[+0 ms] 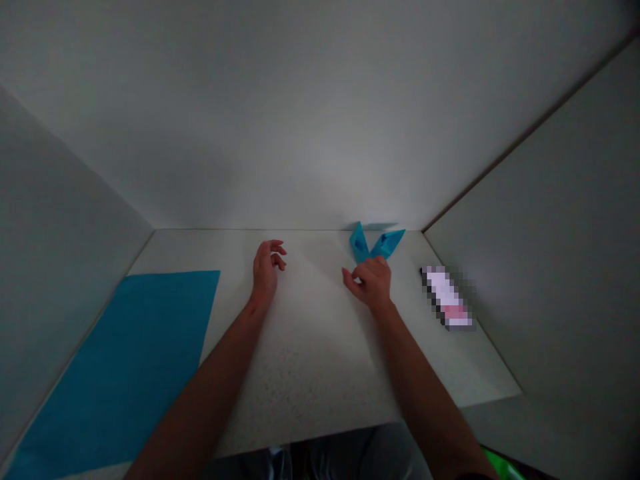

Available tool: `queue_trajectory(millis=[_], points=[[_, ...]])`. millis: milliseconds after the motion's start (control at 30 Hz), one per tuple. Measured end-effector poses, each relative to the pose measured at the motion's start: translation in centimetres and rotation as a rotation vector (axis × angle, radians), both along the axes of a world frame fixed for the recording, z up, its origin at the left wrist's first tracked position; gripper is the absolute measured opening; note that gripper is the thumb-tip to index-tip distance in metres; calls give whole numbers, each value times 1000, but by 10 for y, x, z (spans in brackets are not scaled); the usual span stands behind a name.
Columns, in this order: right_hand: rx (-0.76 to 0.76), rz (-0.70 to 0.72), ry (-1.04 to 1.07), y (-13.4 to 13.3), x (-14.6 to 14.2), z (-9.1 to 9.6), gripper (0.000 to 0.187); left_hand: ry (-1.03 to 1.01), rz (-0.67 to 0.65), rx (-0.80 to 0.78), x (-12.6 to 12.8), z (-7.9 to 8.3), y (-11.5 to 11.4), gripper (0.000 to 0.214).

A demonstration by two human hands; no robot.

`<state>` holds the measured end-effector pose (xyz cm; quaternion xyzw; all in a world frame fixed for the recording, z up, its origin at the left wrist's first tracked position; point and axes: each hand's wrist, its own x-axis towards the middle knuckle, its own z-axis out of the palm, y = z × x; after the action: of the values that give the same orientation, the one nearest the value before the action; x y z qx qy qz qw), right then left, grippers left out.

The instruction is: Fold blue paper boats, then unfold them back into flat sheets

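Observation:
A folded blue paper figure (373, 243) with two pointed wings stands at the back right of the white table (310, 347). My right hand (371, 281) is just in front of it, fingers curled and closed around its lower tip. My left hand (266, 270) hovers over the middle of the table, fingers loosely curled and apart, holding nothing. A flat blue paper sheet (125, 373) lies at the left side of the table.
White walls close in the table at the left, back and right. A blurred, pixelated flat object (447, 297) lies near the right wall. Something green (500, 467) shows at the bottom right below the table edge.

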<state>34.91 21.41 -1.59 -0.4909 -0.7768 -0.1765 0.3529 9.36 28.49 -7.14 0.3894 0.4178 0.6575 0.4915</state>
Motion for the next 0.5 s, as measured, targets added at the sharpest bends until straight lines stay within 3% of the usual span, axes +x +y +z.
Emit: queue_trajectory(millis=[133, 267, 333, 400, 467, 500], points=[[-86, 380, -44, 5, -29, -13, 45, 136, 55, 92, 5, 11, -15, 53], [-235, 383, 8, 16, -29, -25, 48, 477, 113, 231, -18, 30, -57, 37], [-277, 331, 39, 20, -22, -30, 49, 751, 132, 336, -54, 38, -90, 30], [-302, 322, 47, 23, -18, -33, 50, 995, 230, 350, -107, 41, -130, 22], [-315, 311, 61, 24, -15, -34, 50, 1208, 254, 233, -166, 36, -175, 24], [-318, 301, 68, 25, -14, -34, 50, 1303, 226, 170, -195, 31, -199, 37]])
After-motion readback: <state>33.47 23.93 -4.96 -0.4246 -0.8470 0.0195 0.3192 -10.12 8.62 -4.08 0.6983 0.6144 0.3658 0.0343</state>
